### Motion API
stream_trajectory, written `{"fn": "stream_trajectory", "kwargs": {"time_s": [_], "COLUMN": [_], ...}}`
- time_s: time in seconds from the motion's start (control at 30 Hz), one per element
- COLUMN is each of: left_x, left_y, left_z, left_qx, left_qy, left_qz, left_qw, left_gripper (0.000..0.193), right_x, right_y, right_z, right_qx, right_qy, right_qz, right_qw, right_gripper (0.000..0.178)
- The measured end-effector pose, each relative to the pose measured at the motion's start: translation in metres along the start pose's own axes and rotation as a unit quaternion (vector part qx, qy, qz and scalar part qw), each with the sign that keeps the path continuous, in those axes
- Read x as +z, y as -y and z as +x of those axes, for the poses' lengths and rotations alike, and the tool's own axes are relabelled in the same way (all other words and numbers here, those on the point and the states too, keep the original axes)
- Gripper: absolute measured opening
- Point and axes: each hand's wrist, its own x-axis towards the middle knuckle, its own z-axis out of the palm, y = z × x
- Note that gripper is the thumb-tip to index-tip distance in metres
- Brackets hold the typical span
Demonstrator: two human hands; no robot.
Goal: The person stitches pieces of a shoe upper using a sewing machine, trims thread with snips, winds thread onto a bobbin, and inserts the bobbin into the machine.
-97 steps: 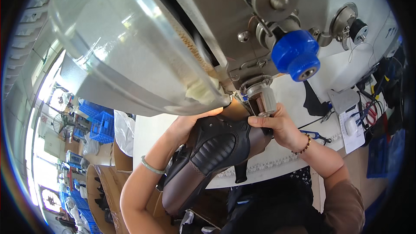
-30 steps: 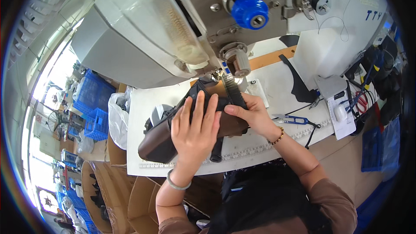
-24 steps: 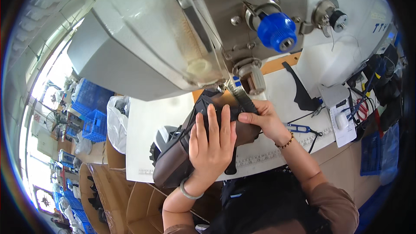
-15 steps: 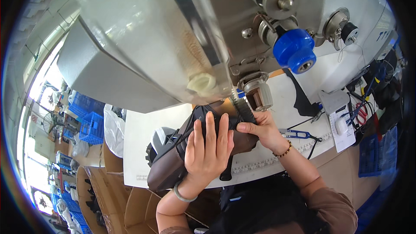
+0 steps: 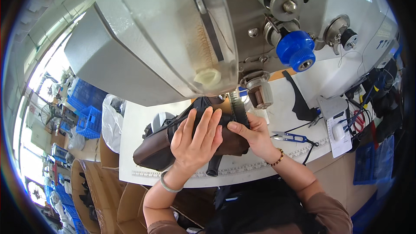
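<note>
A dark brown and black sewn piece (image 5: 151,151), perhaps a bag or shoe part, lies on the white table under the sewing machine's head (image 5: 151,47). My left hand (image 5: 195,143) rests flat on its top, fingers stretched out toward the needle area. At the piece's right edge my right hand (image 5: 258,138) is closed, thumb on top and fingers partly hidden behind it. A black ribbed strip (image 5: 237,107) stands up just beyond the right thumb. The machine head and my hands hide the needle and the seam.
Blue-handled thread snips (image 5: 294,138) lie right of my right hand, near a printed ruler strip (image 5: 277,161). Farther right are a black cut piece (image 5: 299,99) and red-handled scissors (image 5: 359,121). A blue tension knob (image 5: 295,51) juts from the machine. Cardboard boxes (image 5: 102,190) stand left below the table.
The sewn piece and both hands have shifted a little left, the piece lying flatter. The machine appears slightly shifted right as the view moved. Both hands keep their hold and contact.
</note>
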Motion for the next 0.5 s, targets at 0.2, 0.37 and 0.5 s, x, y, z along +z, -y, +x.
{"fn": "stream_trajectory", "kwargs": {"time_s": [0.2, 0.37, 0.5], "left_x": [-0.001, 0.010, 0.008], "left_y": [-0.004, 0.005, 0.005], "left_z": [0.004, 0.003, 0.005], "left_qx": [-0.010, -0.020, -0.021], "left_qy": [-0.001, -0.015, -0.013], "left_qz": [-0.007, -0.034, -0.048], "left_qw": [1.000, 0.999, 0.999], "left_gripper": [0.029, 0.029, 0.028], "right_x": [-0.005, 0.001, -0.003], "right_y": [0.002, -0.002, 0.005], "right_z": [0.004, 0.008, 0.006], "right_qx": [0.016, 0.013, 0.059], "right_qy": [0.015, -0.016, 0.010], "right_qz": [0.016, -0.003, -0.001], "right_qw": [1.000, 1.000, 0.998], "right_gripper": [0.024, 0.024, 0.025]}}
